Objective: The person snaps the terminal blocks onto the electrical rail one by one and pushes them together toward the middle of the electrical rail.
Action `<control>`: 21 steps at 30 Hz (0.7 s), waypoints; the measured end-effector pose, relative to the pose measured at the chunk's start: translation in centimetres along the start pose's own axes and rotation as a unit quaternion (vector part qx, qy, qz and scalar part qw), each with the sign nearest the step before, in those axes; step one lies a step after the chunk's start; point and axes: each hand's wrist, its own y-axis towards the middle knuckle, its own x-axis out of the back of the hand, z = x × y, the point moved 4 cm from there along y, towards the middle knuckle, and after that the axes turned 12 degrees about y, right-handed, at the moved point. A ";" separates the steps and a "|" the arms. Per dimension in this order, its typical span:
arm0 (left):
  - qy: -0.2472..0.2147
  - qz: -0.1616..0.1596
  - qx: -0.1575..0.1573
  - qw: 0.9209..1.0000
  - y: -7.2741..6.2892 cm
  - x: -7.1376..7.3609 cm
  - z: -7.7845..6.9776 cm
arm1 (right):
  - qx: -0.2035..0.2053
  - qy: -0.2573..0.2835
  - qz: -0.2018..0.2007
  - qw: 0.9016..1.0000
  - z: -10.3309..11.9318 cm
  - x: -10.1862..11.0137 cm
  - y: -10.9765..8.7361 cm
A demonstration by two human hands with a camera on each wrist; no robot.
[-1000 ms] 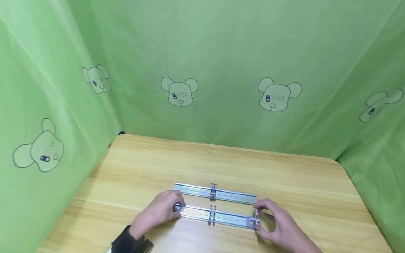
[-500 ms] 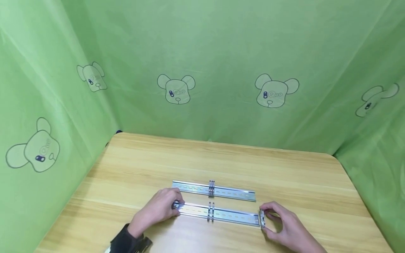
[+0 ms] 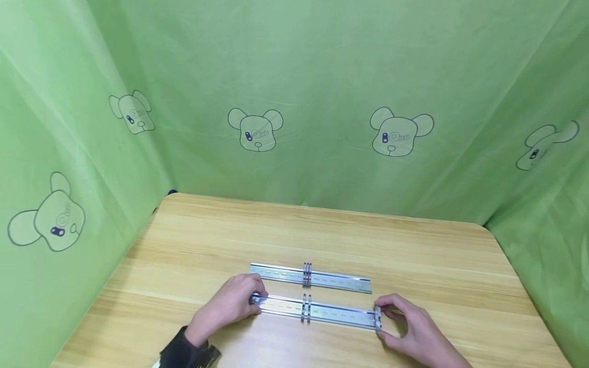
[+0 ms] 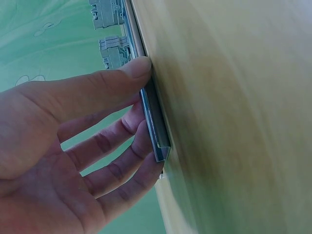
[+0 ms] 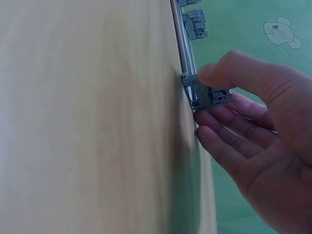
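Note:
My left hand (image 3: 236, 300) grips the left end of the nearer slotted metal DIN rail (image 3: 342, 315), thumb on the near edge and fingers on the far one. At that rail's right end my right hand (image 3: 411, 324) pinches a grey terminal block (image 5: 208, 92) between thumb and fingers. The block stands upright across the rail, right at its end. Two more slim terminal blocks (image 3: 306, 308) sit side by side near the rail's middle. In the left wrist view the rail (image 4: 153, 117) lies low along the wooden surface.
Behind lies a second DIN rail (image 3: 342, 281), roughly parallel, with several terminal blocks (image 3: 307, 275) grouped at its middle. Both rails are on a wooden table (image 3: 221, 225). Green curtains (image 3: 322, 61) with bear-head drawings enclose its back and sides.
My right hand drew the terminal block rightward just past the rail's end, then brought it slightly left, back to the end. My left hand keeps its grip on the rail.

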 end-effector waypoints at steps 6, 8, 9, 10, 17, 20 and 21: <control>-0.005 -0.006 -0.006 1.000 0.0 0.0 -0.1 | -0.008 -0.004 -0.001 1.000 -0.3 0.0 0.0; -0.006 -0.008 -0.008 1.000 0.0 0.0 -0.1 | -0.008 -0.007 -0.002 1.000 -0.3 0.0 0.0; -0.006 -0.008 -0.008 1.000 0.0 0.0 -0.2 | -0.008 -0.006 -0.001 1.000 -0.3 0.0 0.0; -0.005 -0.009 -0.008 1.000 0.0 0.1 -0.2 | -0.008 -0.007 -0.001 1.000 -0.3 0.0 0.1; -0.004 -0.005 -0.003 1.000 0.0 0.0 -0.2 | 0.009 -0.004 0.005 1.000 0.1 -0.9 0.9; -0.008 -0.005 -0.003 1.000 0.0 0.1 -0.2 | 0.024 -0.010 0.007 1.000 0.4 -1.5 1.3; -0.008 -0.005 -0.003 1.000 0.0 0.1 -0.2 | 0.025 -0.015 0.008 1.000 0.4 -1.6 1.5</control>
